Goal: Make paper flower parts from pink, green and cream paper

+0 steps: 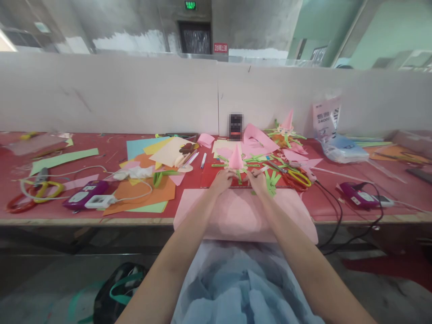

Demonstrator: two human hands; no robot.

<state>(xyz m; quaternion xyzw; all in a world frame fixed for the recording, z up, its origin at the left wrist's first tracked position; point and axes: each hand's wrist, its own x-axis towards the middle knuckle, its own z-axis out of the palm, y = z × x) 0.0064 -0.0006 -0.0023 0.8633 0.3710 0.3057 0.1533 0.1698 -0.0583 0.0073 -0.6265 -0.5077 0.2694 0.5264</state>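
Observation:
A paper craft with a pink cone (236, 158) and green paper strips spread around its base lies in front of me. At its left lower edge, my left hand (222, 181) has its fingers closed on the craft. My right hand (258, 181) is pinched at the right lower edge, but its fingertips cover whatever they hold. Just right of that hand lies a green paper cutout with finger-like strips (272, 181). Under both forearms a large pink sheet (243, 220) hangs over the table's front edge.
Scissors with red and yellow handles (297, 177) lie to the right, and another pair (43, 191) at far left. Colored paper (145, 193) is piled left. Purple power boxes (86, 194) with cables stand both sides. A second cone craft (286, 126) sits behind.

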